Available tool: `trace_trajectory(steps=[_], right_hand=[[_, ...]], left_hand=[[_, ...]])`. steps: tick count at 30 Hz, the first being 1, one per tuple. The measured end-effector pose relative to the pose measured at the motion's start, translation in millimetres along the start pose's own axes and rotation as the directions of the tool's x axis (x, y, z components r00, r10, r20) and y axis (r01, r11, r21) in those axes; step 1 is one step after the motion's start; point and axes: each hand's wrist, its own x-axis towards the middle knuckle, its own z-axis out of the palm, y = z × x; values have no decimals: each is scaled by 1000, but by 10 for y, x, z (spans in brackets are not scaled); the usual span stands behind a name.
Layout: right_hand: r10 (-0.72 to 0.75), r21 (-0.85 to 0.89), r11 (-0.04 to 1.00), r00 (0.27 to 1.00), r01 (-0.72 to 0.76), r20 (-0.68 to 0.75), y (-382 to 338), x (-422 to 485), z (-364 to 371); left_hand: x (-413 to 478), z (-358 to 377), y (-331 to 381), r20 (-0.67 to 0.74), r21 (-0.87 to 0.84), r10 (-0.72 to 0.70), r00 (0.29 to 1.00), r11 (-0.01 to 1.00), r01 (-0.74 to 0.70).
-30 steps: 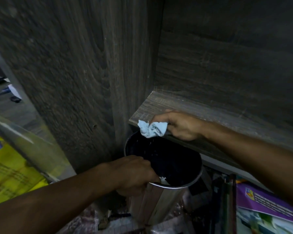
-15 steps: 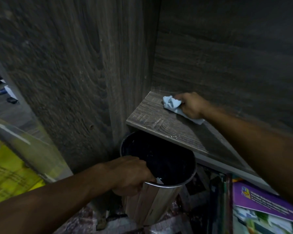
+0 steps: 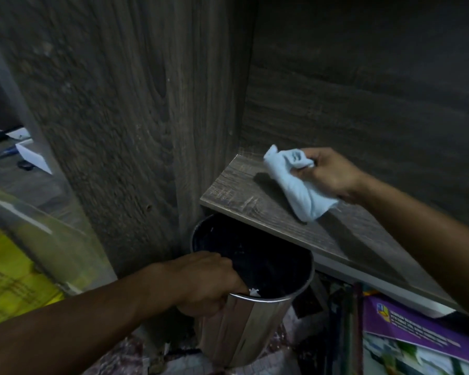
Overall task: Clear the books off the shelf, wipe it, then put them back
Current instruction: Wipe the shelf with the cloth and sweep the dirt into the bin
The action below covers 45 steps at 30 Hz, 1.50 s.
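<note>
Far left, beyond the unit: a dim desk top [image 3: 25,185] with a white paper [image 3: 31,155], a blue pen [image 3: 7,151] and a small dark object [image 3: 25,165]. Below that, lower left: a yellow printed sheet [image 3: 8,290], partly covered by a glossy see-through strip [image 3: 38,228] that runs diagonally across it. The strip could be a plastic sleeve or a lid edge; the view is too smeared to say. Next, the grey wood-grain side panel [image 3: 119,117] of the shelf unit, upright, filling the middle left of the frame. At its foot stands a shiny metal bin [image 3: 244,328], dark inside, its mouth tucked partly under the shelf's front left corner. Left hand [image 3: 209,282] grips the bin's near rim, fingers curled over the edge into the opening. A white scrap [image 3: 254,292] shows at the rim, just beside the fingers. Floor around the bin is pale and patterned, with bits of litter, dimly lit. Above the bin is the shelf [image 3: 241,196], a grey board meeting the side panel and the back panel [image 3: 363,90] in the corner. Right hand [image 3: 331,171] holds a crumpled light blue cloth [image 3: 295,188] bunched in its fingers. The cloth's lower fold rests on the board near the back left corner, and its shadow falls to the left. The right forearm crosses over the board's right stretch and hides it. Lower right, under the shelf: a purple-covered book [image 3: 417,336] lying tilted, with dark upright spines [image 3: 347,326] just left of it.
</note>
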Motion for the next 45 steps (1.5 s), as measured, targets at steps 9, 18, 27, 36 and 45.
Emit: trace_trajectory(steps=[9, 18, 27, 36, 45], right_hand=[[-118, -623, 767, 988, 154, 99, 235, -66, 487], [-141, -421, 904, 983, 78, -121, -80, 253, 188], [-156, -496, 853, 986, 161, 51, 102, 513, 654], [-13, -695, 719, 1000, 3, -9, -132, 1089, 751], [-45, -449, 866, 928, 220, 369, -167, 1088, 788]], left_hand=[[-4, -16, 1, 10, -14, -11, 1000, 1000, 11], [38, 5, -58, 3, -19, -4, 1000, 1000, 4], [98, 51, -115, -21, -35, 23, 1000, 999, -24], [197, 83, -136, -34, -32, 32, 999, 999, -33], [172, 114, -173, -49, -58, 19, 999, 998, -22]])
